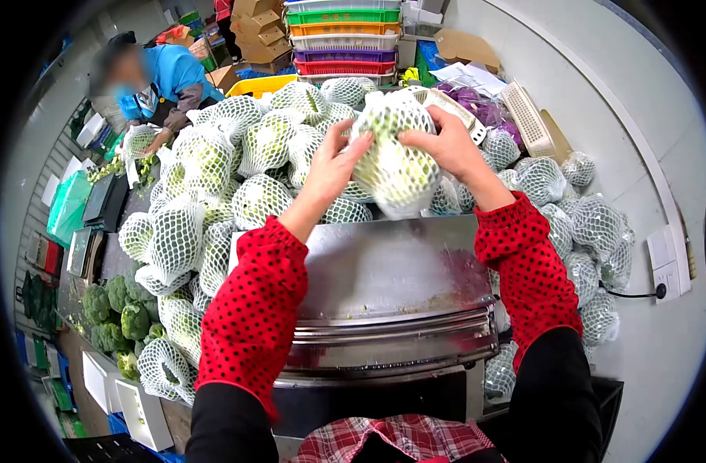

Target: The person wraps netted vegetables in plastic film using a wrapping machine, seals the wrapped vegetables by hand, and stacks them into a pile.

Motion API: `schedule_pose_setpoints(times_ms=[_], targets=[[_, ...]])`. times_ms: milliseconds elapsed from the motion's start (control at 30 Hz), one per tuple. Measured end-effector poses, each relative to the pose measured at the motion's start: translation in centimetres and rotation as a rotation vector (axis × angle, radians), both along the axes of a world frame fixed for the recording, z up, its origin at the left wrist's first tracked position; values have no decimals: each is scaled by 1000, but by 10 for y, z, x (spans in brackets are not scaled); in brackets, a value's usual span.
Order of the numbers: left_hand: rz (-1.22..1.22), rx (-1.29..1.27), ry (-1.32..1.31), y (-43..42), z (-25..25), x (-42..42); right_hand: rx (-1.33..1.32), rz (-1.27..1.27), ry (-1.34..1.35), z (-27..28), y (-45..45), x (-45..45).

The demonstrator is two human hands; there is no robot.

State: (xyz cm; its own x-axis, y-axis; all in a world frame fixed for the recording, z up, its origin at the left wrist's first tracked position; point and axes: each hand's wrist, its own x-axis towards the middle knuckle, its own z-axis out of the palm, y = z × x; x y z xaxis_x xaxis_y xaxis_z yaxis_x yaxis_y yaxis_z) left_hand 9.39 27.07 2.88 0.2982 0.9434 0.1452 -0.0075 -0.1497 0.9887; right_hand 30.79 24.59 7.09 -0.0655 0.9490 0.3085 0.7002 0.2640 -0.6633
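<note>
Above the metal tabletop (384, 266), my left hand (330, 166) and my right hand (451, 147) hold a net-wrapped vegetable (399, 158) between them. It is pale green inside a white foam net, and motion smears it a little. My left fingers grip its left side, while the thumb and fingers of my right hand press its upper right. Close behind and to the left lies a heap of similar net-wrapped vegetables (264, 143). Red dotted sleeves cover both my forearms.
A co-worker in blue (179, 73) handles a netted vegetable at the far left. Broccoli heads (125, 312) lie at left. Stacked colored crates (343, 38) stand at the back. More netted vegetables (596, 224) pile up at right, near a wall socket (665, 262) with a black cable.
</note>
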Motion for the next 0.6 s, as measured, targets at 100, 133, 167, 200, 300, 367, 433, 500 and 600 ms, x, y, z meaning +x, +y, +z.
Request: schedule_pose_setpoints(times_ms=[100,133,167,200,300,367,433,500,600], targets=[[90,78,422,-26,29,-34,-434,60,836,-26,-48,-40],[28,11,491,-30,12,-56,-517,47,803,-38,-70,-53],[-53,-25,603,-43,-2,-73,-596,38,772,-51,-91,-67],[-56,-116,753,-63,-9,-81,-548,91,769,-82,-103,-82],[9,-273,649,-104,-35,-104,-567,187,839,-101,-134,-108],[82,-340,384,-127,-40,-127,-391,126,387,-88,-141,-107],[228,-109,400,-159,-32,-153,-485,-95,321,-67,-167,-88],[351,369,977,-205,-35,-200,-447,-68,202,-56,-206,-48],[325,415,1308,-251,-49,-238,-400,-123,-330,-63,-266,-24]])
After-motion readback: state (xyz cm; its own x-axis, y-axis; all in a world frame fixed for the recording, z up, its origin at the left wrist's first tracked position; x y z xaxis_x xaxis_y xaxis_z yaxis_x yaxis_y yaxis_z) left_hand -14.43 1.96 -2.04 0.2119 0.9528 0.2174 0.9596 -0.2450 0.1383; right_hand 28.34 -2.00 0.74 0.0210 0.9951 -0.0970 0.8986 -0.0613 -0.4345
